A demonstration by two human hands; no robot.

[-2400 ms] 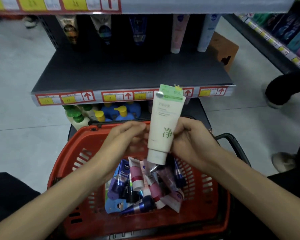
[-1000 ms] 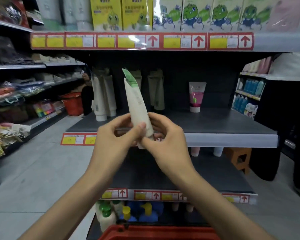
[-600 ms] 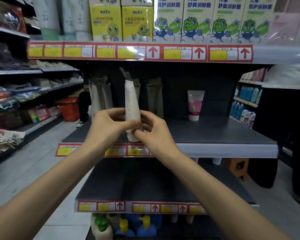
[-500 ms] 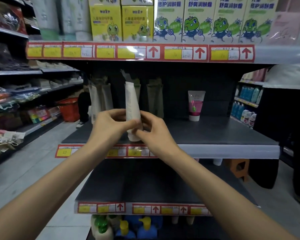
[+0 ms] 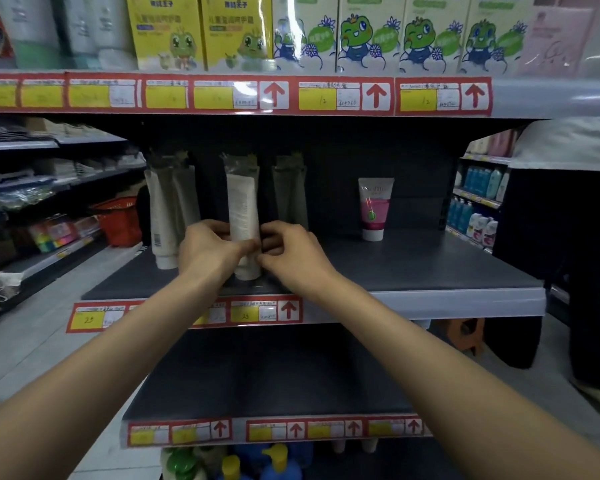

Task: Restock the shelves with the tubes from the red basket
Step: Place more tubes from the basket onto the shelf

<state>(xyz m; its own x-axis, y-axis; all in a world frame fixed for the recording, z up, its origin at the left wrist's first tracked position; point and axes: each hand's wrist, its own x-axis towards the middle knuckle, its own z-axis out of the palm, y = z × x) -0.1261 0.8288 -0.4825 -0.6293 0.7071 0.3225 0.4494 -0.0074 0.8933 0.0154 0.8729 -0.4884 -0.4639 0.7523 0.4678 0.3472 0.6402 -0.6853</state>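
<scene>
A pale cream tube (image 5: pixel 243 209) stands upright, cap down, over the dark middle shelf (image 5: pixel 413 265). My left hand (image 5: pixel 210 251) and my right hand (image 5: pixel 290 254) pinch its lower part from either side. Its cap is at or just above the shelf surface; I cannot tell if it touches. Matching cream tubes stand behind it at the left (image 5: pixel 163 216) and right (image 5: pixel 290 195). A pink and white tube (image 5: pixel 374 209) stands alone further right. The red basket that held the tubes is out of view.
Boxes with a frog print (image 5: pixel 368 32) fill the top shelf. The lower shelf (image 5: pixel 257 382) is dark and bare. Pump bottles (image 5: pixel 229 462) stand at the bottom. Another red basket (image 5: pixel 118 220) sits on the aisle floor at left. A person's dark trousers (image 5: pixel 593 271) are at right.
Both hands have carried the cream tube up out of the red basket, turned it and moved it forward and down onto the middle shelf among the matching tubes. My view rose from the basket to the shelves.
</scene>
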